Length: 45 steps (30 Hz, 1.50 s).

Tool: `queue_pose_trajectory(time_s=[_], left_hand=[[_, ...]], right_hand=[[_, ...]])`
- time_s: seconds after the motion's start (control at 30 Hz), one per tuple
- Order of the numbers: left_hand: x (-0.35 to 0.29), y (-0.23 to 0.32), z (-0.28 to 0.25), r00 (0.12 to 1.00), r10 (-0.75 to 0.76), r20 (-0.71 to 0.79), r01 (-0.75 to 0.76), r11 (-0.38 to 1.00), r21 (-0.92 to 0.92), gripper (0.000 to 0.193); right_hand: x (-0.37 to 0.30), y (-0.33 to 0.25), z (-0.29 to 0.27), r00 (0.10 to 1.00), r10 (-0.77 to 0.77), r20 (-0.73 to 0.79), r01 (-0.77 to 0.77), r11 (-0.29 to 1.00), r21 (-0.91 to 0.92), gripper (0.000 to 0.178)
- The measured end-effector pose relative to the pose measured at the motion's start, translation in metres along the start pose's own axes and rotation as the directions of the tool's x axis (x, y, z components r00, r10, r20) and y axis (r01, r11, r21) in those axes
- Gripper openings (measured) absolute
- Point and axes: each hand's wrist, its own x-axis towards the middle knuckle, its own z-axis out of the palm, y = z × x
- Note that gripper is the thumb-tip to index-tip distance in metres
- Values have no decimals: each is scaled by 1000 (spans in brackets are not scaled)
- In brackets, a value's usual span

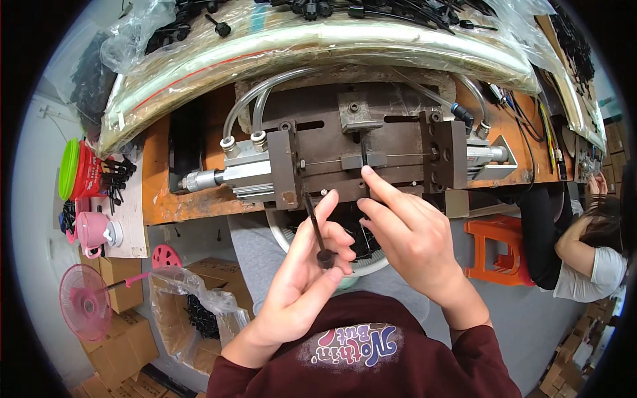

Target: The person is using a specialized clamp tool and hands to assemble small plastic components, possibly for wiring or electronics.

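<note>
My left hand (302, 278) is closed around a thin black plastic stick with a round knob (318, 233), its knob toward me and its tip pointing at the machine. My right hand (415, 235) reaches to the middle of the dark metal clamping fixture (332, 142). Its index fingertip touches a black rod (364, 154) lying across the small grey block (378, 160). The other fingers curl near the rod's lower end; the thumb is hidden. Below both hands, a pale basin (361, 270) with black pieces sits at my lap, partly covered.
Air cylinders (245, 176) with clear hoses flank the fixture on the wooden bench (159, 199). Black pieces lie on plastic wrap behind. A pink fan (86, 302), a lined box (189, 318) and a pink mug (91, 229) are left. An orange stool (494, 249) and another person (590, 259) are right.
</note>
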Motion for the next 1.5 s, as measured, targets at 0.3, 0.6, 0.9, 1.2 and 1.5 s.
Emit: queue_pose_trajectory(time_s=[0.3,0.6,0.9,1.2,1.5], left_hand=[[-6,7,-2,898,411,-157,-332,866,373,47],[2,18,-11,745,666,44,-407,401,821,40],[35,0,-4,746,605,279,-415,94,905,30],[56,-23,10,767,563,309,-295,-119,948,25],[60,-16,11,804,512,304,-291,-108,951,26]], right_hand=[[11,-5,-4,1000,6,30,-1,985,-173,21],[21,-3,-22,995,57,88,-57,998,3,28],[139,56,-83,918,-237,-318,127,935,-332,22],[218,76,-84,981,188,48,-130,823,-553,27],[229,110,-102,991,121,60,-78,878,-472,27]])
